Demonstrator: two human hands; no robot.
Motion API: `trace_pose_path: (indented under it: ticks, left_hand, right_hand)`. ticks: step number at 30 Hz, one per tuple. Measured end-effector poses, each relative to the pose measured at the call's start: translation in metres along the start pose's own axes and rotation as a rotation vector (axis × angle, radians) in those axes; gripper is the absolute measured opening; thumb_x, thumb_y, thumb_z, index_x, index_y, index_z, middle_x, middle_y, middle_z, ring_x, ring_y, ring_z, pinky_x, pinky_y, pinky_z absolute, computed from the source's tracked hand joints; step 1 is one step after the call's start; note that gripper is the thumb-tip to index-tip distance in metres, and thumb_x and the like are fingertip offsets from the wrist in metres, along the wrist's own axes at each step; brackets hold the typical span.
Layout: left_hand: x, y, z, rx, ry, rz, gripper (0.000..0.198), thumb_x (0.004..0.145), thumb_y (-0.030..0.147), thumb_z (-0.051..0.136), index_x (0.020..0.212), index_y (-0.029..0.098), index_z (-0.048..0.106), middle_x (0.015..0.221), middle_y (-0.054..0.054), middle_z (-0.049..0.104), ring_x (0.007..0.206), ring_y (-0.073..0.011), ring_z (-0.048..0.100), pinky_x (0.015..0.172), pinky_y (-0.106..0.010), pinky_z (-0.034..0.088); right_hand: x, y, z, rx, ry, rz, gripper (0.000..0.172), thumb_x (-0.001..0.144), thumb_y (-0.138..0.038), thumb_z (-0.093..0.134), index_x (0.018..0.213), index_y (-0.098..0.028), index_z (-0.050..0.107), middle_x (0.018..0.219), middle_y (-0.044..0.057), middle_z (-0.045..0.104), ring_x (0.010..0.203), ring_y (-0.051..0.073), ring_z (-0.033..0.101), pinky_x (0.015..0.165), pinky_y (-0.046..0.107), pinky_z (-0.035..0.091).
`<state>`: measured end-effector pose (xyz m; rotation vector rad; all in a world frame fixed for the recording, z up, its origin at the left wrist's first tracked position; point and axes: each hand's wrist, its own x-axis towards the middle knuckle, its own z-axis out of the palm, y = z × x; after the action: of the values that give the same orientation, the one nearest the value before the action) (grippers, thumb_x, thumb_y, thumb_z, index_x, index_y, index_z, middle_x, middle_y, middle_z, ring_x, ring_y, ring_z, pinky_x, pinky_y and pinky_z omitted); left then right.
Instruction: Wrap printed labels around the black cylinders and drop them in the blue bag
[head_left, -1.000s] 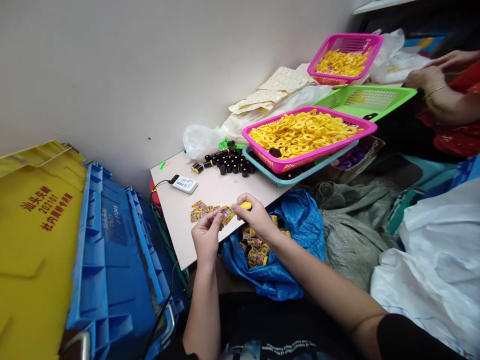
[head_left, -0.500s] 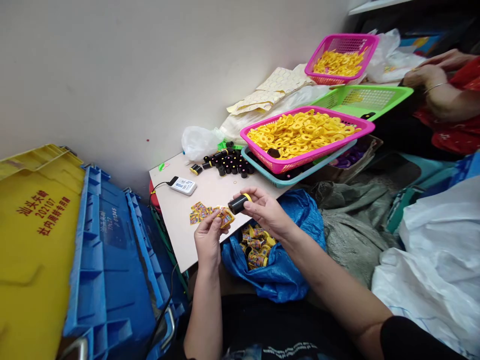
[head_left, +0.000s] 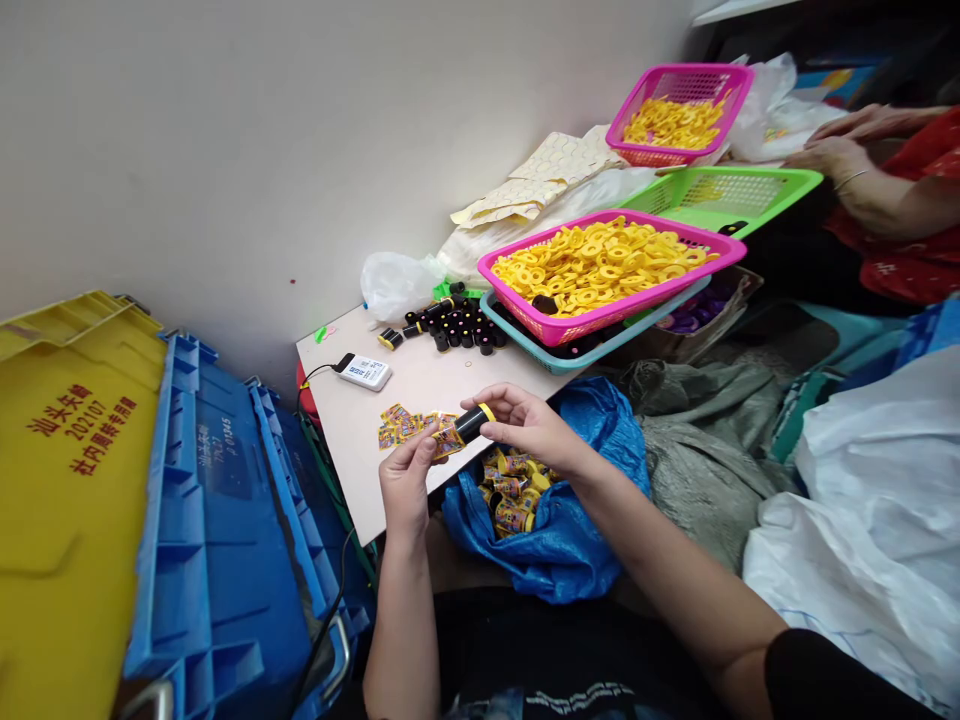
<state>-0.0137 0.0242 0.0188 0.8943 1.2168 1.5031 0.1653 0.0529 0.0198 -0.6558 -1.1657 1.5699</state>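
The right hand clamps a black cylinder with a yellow rim, its end touching a strip of yellow printed labels, pinched by the left hand at 9 o'clock.

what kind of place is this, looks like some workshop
Likely a cramped piecework workshop assembling small plastic goods: a pink plastic basket heaped with yellow plastic rings, loose black plastic tubes on a small table, and a blue plastic bag of labelled tubes.

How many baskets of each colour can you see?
Pink baskets: 2
Green basket: 1
Teal basket: 1
Total: 4
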Motion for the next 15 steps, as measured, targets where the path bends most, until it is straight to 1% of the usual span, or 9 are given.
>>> trace_pose_path:
  ticks: [3,7,10,13,15]
  left_hand:
    - [0.000,0.002,-0.001,-0.044,-0.007,-0.036,0.036,0.057,0.043,0.082,0.081,0.017,0.077,0.084,-0.009,0.075,0.067,-0.0167,0.068,0.054,-0.024,0.055]
    - [-0.002,0.005,0.003,-0.106,-0.034,-0.085,0.035,0.057,0.044,0.082,0.080,0.018,0.077,0.085,-0.008,0.075,0.066,-0.0149,0.068,0.053,-0.022,0.054]
    - [-0.004,0.005,0.006,-0.141,-0.074,-0.112,0.034,0.057,0.045,0.082,0.077,0.018,0.077,0.081,-0.007,0.075,0.064,-0.0151,0.068,0.055,-0.023,0.055]
    - [-0.003,0.005,0.006,-0.138,-0.075,-0.104,0.035,0.057,0.046,0.082,0.076,0.017,0.076,0.080,-0.007,0.075,0.065,-0.0158,0.068,0.056,-0.024,0.055]
    - [-0.001,0.005,0.004,-0.086,-0.070,-0.079,0.034,0.060,0.045,0.080,0.078,0.017,0.076,0.083,-0.008,0.075,0.069,-0.0164,0.069,0.059,-0.024,0.055]
  right_hand:
    - [0.000,0.001,0.000,0.016,-0.024,0.000,0.035,0.069,-0.031,0.077,0.097,-0.023,0.059,0.104,0.005,0.070,0.094,0.017,0.066,0.084,0.033,0.051]
    - [-0.002,0.004,0.002,0.039,-0.057,-0.016,0.035,0.070,-0.030,0.077,0.097,-0.022,0.058,0.107,0.005,0.069,0.095,0.016,0.066,0.086,0.032,0.050]
    - [-0.001,0.009,0.004,0.080,-0.023,-0.025,0.037,0.069,-0.034,0.078,0.097,-0.022,0.056,0.098,0.003,0.070,0.086,0.014,0.066,0.080,0.029,0.050]
    - [-0.001,0.016,0.005,0.083,0.002,0.007,0.038,0.070,-0.038,0.077,0.097,-0.022,0.055,0.085,0.000,0.069,0.072,0.012,0.064,0.072,0.027,0.050]
    - [-0.001,0.019,0.007,0.035,0.023,-0.001,0.038,0.069,-0.037,0.077,0.096,-0.022,0.055,0.085,0.000,0.069,0.073,0.012,0.063,0.073,0.028,0.049]
